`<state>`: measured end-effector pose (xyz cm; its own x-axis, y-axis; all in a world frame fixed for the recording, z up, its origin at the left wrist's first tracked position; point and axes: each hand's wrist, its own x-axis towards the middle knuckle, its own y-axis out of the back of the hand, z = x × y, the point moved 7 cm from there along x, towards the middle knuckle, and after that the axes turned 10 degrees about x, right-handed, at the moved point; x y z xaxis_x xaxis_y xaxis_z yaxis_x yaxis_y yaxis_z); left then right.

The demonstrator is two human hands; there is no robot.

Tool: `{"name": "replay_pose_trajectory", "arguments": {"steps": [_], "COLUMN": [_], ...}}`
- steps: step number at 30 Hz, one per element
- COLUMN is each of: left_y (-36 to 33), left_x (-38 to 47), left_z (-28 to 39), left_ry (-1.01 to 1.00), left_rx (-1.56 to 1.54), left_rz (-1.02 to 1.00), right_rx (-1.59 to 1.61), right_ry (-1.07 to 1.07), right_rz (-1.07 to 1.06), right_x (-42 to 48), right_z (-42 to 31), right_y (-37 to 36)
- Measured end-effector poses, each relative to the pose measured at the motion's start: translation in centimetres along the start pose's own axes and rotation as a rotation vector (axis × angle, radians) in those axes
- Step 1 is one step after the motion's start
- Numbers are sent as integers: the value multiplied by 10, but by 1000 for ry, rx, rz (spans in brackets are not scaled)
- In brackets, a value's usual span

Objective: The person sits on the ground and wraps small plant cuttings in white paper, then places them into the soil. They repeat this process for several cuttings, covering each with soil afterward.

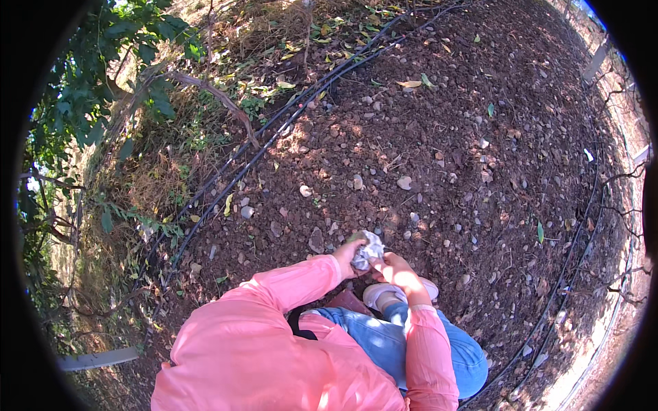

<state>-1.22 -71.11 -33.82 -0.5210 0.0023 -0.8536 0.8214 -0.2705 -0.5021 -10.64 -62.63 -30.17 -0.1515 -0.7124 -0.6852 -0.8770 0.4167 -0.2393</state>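
A crumpled whitish-grey thing (369,249), perhaps cloth, paper or plastic, is between both hands above the soil. My left hand (348,257) grips its left side, with something dark greenish at its upper edge. My right hand (393,266) pinches its lower right side with the fingertips. Just below the hands are a light shoe (383,296) and a reddish-brown object (349,301), partly hidden by the clothing. Blue jeans and pink sleeves surround this spot.
Stony brown soil (442,169) spreads ahead. Black drip irrigation hoses (247,167) run diagonally on the left beside a woody vine stem (221,97), dry grass and green leaves (123,41). More hoses (570,257) and bare branches line the right. A pale post (97,359) is at lower left.
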Motion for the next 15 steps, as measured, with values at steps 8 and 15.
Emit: {"name": "replay_pose_trajectory", "arguments": {"steps": [8, 15], "left_y": [145, 175], "left_x": [-222, -107], "left_z": [317, 290], "left_ry": [-1138, -964], "left_rx": [-249, 165], "left_rz": [468, 540], "right_rx": [-161, 103], "right_ry": [346, 332], "right_rz": [225, 605], "right_x": [2, -41], "right_z": [-43, -51], "right_y": [0, 70]}}
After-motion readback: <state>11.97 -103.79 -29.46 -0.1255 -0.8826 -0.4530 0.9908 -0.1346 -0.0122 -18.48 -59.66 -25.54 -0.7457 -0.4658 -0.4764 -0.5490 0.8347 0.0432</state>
